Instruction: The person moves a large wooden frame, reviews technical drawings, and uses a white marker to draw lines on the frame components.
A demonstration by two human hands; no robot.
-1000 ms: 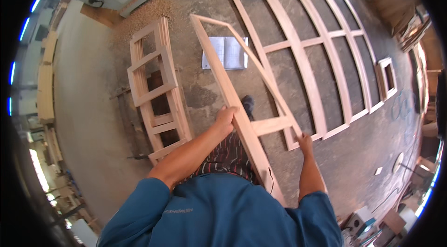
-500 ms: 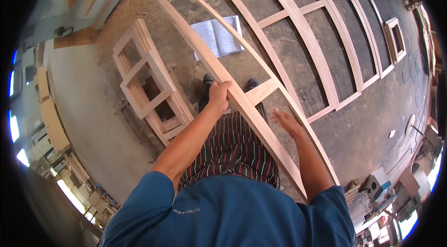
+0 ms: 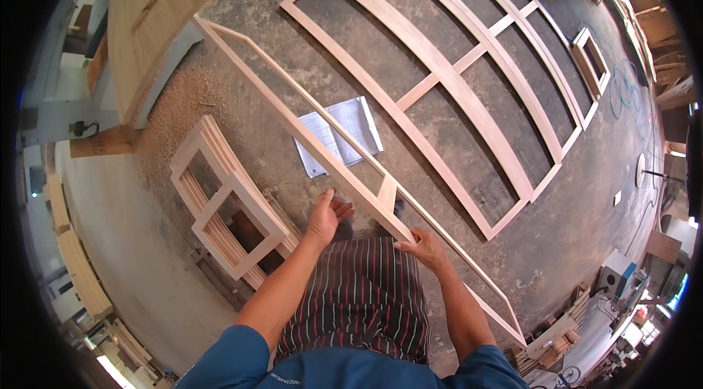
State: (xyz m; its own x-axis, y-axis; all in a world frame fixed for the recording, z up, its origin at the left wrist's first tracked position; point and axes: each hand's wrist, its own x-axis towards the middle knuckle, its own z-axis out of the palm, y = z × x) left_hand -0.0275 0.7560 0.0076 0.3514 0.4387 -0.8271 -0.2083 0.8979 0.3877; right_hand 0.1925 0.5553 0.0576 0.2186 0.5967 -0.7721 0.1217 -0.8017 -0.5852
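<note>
A long, narrow wooden frame (image 3: 322, 153) with a short crossbar (image 3: 387, 194) slants across in front of me, tilted on its side above the floor. My right hand (image 3: 420, 245) grips its near rail just right of the crossbar, thumb on top and fingers curled around the wood. My left hand (image 3: 328, 219) is off the rail, a little to its left, with fingers apart and nothing in them. Beneath the frame, a white printed sheet (image 3: 360, 122) lies spread on the floor. The frame's rails partly cover the sheet.
A large multi-panel wooden frame (image 3: 439, 67) lies on the floor ahead, with a small frame (image 3: 586, 70) at its right end. Stacked smaller frames (image 3: 256, 206) stand at left. Wood shavings (image 3: 176, 114) lie by a wooden worktop (image 3: 172, 4). A blue hose (image 3: 622, 92) coils far right.
My left hand has let go of the long frame's near rail, and my right hand has taken hold of it. The frame has turned more edge-on. The view has shifted too.
</note>
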